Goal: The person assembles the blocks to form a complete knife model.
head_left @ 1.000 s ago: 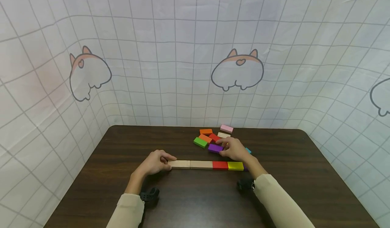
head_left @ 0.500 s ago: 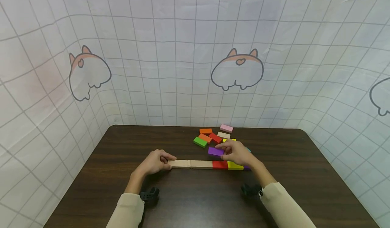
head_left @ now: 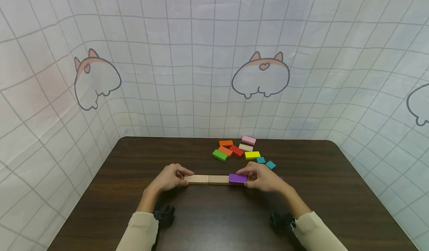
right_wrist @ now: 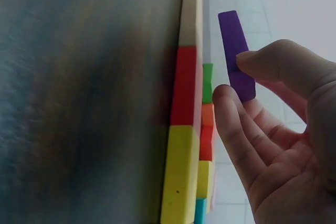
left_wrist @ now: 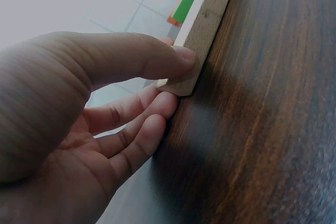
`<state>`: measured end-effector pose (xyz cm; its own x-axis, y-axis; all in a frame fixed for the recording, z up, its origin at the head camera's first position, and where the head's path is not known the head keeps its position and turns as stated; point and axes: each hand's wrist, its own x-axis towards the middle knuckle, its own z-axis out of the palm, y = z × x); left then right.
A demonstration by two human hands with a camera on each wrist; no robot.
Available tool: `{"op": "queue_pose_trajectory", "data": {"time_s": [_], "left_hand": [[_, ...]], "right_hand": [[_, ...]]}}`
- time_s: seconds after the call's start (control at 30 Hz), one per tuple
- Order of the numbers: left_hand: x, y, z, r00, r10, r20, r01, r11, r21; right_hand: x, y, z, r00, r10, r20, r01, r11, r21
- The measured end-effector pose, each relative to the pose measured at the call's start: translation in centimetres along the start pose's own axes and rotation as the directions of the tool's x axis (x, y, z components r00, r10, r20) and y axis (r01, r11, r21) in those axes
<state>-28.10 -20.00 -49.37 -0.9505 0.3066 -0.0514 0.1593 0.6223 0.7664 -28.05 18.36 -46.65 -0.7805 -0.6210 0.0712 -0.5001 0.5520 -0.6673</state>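
Note:
My left hand [head_left: 172, 178] pinches the left end of a row of blocks; in the left wrist view its thumb presses the front of the plain wooden end block [left_wrist: 206, 27]. A second wooden block [head_left: 218, 180] adjoins that one. With thumb and fingers, my right hand [head_left: 263, 177] holds a purple block [head_left: 237, 178] raised over the row. Seen from the right wrist, the purple block [right_wrist: 236, 51] hangs tilted above the row, whose red block [right_wrist: 185, 85] and yellow block [right_wrist: 179, 174] lie end to end. From the head view, the purple block and right hand cover those two.
Behind the row lie loose blocks: green [head_left: 220, 155], two orange, red [head_left: 236, 151], plain wood [head_left: 245, 147], pink [head_left: 249, 140], yellow [head_left: 252, 155] and two blue [head_left: 270, 165]. A grid-patterned cloth [head_left: 167, 76] surrounds the dark table [head_left: 201, 221] at the back and sides.
My right hand has taken hold of the purple block and brought it from behind the row to above it, uncovering the loose yellow and blue blocks. My left hand has stayed in place.

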Motion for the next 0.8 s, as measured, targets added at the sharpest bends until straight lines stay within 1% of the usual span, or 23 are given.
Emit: {"op": "queue_pose_trajectory", "data": {"time_s": [0.2, 0.43, 0.8], "left_hand": [[0.0, 0.1, -0.1, 1.000, -0.002, -0.004, 0.002, 1.000, -0.002], [-0.2, 0.1, -0.1, 1.000, 0.003, -0.007, -0.003, 1.000, 0.001], [0.0, 0.0, 0.0, 1.000, 0.009, -0.003, -0.009, 1.000, 0.007]], "right_hand": [[-0.5, -0.1, 1.0, 0.999, -0.004, 0.047, 0.004, 1.000, 0.009], [-0.3, -0.4, 2.3, 0.997, -0.008, 0.081, 0.005, 0.999, 0.037], [0.4, -1.1, 3.1, 0.996, 0.004, 0.095, -0.002, 1.000, -0.023]]}}
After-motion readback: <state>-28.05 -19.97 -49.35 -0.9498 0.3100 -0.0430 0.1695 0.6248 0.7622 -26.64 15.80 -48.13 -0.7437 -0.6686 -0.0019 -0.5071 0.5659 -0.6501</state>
